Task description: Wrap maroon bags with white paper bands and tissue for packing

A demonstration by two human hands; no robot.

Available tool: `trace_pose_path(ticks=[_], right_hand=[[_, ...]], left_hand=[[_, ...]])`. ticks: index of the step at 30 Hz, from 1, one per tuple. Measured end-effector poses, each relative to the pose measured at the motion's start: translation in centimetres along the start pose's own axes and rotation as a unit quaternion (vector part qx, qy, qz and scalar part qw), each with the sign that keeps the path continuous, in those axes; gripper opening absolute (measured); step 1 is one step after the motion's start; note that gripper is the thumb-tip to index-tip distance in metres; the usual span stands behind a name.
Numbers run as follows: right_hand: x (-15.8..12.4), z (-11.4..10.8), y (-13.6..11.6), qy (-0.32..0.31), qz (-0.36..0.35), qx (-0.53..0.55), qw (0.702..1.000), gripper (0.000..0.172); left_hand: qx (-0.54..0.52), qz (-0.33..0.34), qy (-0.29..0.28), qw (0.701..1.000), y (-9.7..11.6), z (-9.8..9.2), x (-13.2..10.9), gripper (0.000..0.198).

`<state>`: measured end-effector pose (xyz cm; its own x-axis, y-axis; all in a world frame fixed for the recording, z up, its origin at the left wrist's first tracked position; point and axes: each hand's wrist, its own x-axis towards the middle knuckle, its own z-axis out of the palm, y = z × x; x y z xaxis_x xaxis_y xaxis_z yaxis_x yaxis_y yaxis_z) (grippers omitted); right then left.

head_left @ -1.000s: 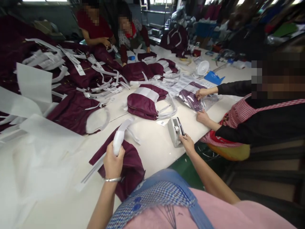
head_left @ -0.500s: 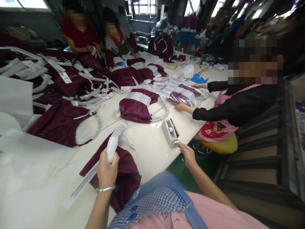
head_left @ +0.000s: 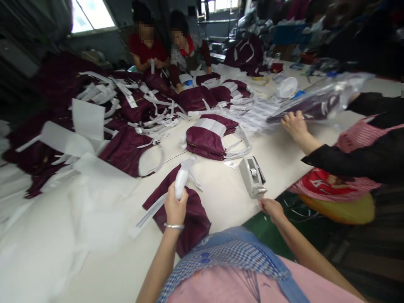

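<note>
A maroon bag [head_left: 192, 214] lies at the near table edge, its handle wrapped in white material [head_left: 181, 181]. My left hand [head_left: 176, 205] is closed round that wrapped handle. To the right, a grey tape dispenser [head_left: 251, 176] stands on the table. My right hand [head_left: 272, 209] is just below its cutting end, fingers pinched together; whether a piece of tape is between them is too small to tell. Beyond, another maroon bag [head_left: 206, 136] with a white band and wrapped handles sits on the table.
At the right, a person's hand [head_left: 295, 126] is on a maroon bag in clear plastic [head_left: 315, 103]. Heaped maroon bags [head_left: 132, 107] and white sheets [head_left: 67, 141] cover the left. Two people work at the far side. A white roll [head_left: 288, 87] stands farther back.
The view has swung left, so things appear farther right. My right hand has drawn slightly down from the dispenser. The person at right has lifted and tilted the plastic-wrapped bag.
</note>
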<state>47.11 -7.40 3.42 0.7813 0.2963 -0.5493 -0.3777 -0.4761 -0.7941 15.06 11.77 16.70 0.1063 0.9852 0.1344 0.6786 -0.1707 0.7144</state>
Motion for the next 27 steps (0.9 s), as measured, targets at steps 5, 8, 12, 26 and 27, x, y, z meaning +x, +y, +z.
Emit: trace_pose_path(ticks=[5, 8, 12, 26, 27], right_hand=[[-5.6, 3.6, -2.3, -0.160, -0.079, -0.021, 0.984, 0.025], [-11.3, 8.5, -7.5, -0.339, -0.228, -0.023, 0.913, 0.034], [-16.8, 15.5, -13.2, -0.465, -0.294, -0.032, 0.835, 0.034], [-17.7, 19.7, -14.0, -0.405, -0.418, -0.229, 0.780, 0.035], [-17.6, 19.6, -14.0, -0.409, -0.424, -0.233, 0.774, 0.035]], left_hand=[[-0.032, 0.000, 0.014, 0.999, 0.0, 0.2, 0.0, 0.039], [-0.045, 0.003, 0.013, 0.999, 0.1, 0.2, -0.3, 0.041], [-0.068, 0.020, -0.002, 0.997, 0.1, 0.3, -0.8, 0.041], [-0.100, 0.033, -0.007, 0.994, -1.2, 0.0, -1.5, 0.044], [-0.101, 0.033, -0.010, 0.994, -1.2, -0.1, -1.5, 0.045]])
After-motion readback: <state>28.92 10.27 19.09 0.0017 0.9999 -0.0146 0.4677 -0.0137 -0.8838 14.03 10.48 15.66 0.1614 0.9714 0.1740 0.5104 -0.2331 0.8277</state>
